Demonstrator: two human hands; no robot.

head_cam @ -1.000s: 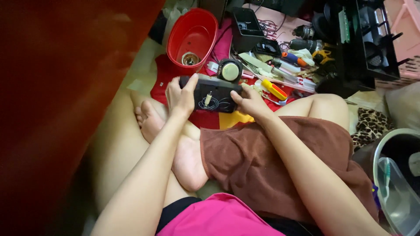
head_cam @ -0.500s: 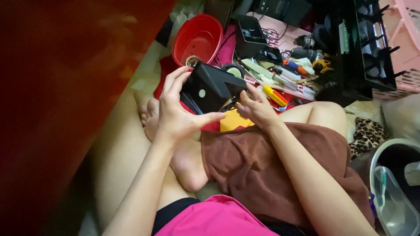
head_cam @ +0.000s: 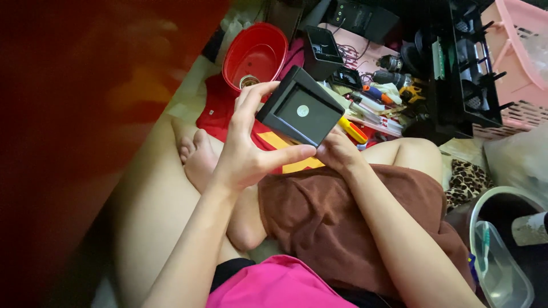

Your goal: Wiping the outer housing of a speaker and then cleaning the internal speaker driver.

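Note:
I hold a small black box-shaped device lifted above my lap, its flat underside with a round pale sticker turned towards me. My left hand wraps its left side, fingers over the top edge and thumb under the lower corner. My right hand grips the lower right corner from beneath. I sit cross-legged with a brown cloth over my right thigh.
A red bowl with a small round part inside sits beyond the device on a red cloth. Screwdrivers and tools lie scattered to the right. A black rack, pink basket and clear container stand on the right.
Both hands lifted the black device off the red cloth and tilted it up, turning its underside towards me. The view shifted slightly closer.

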